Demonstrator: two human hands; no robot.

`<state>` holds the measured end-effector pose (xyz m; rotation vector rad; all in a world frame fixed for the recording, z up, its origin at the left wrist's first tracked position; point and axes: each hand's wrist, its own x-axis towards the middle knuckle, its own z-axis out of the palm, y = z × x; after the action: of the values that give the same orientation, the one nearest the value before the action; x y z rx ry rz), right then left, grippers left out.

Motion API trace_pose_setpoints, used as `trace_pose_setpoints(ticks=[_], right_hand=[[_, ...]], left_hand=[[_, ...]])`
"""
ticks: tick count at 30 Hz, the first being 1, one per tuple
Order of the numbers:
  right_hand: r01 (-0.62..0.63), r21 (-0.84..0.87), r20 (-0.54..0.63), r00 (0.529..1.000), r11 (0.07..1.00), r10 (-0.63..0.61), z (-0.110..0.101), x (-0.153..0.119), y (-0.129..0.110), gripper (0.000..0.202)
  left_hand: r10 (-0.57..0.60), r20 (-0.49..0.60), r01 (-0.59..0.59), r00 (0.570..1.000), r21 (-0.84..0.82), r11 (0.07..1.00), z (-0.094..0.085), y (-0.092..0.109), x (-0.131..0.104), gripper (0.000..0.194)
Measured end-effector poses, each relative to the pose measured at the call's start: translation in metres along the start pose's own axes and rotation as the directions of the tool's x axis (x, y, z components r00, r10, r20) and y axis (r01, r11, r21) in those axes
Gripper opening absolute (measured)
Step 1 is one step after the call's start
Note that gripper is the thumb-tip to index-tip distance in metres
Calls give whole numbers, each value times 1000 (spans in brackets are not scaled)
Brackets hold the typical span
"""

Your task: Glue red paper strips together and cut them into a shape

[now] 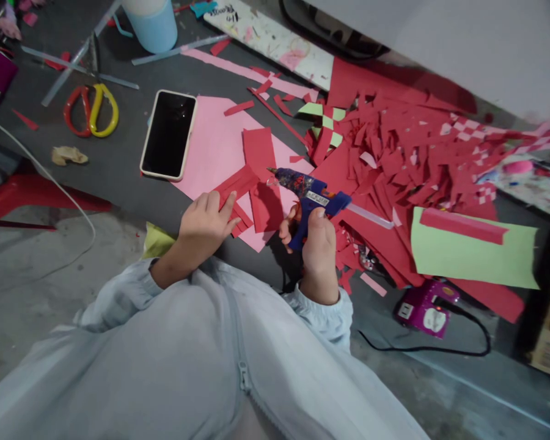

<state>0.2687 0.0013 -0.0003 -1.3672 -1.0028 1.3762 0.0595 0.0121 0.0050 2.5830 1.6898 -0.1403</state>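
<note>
My right hand (pixel 318 244) is wrapped round the handle of a blue hot glue gun (pixel 318 198). A clear glue stick (pixel 371 215) pokes out of its back, and its nozzle points left over the red paper strips. My left hand (pixel 206 221) lies with fingers spread on a red paper strip (pixel 233 183). Another wider red paper strip (pixel 261 153) crosses beside it, below the nozzle. Both strips rest on a pink paper sheet (pixel 211 134). Whether the nozzle touches the paper I cannot tell.
Left of the pink sheet are a phone (pixel 169 134) and scissors (pixel 90 110). A blue mug (pixel 153 27) stands behind. Red paper scraps (pixel 394 153) heap up at the right, near a green paper sheet (pixel 472 260) and a purple plug-in device (pixel 424 308) with a black cord.
</note>
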Motion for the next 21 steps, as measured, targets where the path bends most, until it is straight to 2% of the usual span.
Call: trace_pose_setpoints(ticks=[10, 21], right_hand=[[-10, -4, 5, 1000, 1000, 10, -3, 1, 4, 52], [-17, -50, 2, 1000, 999, 17, 1, -1, -3, 55]], left_hand=[[-8, 22, 8, 1000, 1, 1000, -4, -1, 3, 55], [-67, -48, 66, 997, -15, 998, -3, 1, -3, 56]])
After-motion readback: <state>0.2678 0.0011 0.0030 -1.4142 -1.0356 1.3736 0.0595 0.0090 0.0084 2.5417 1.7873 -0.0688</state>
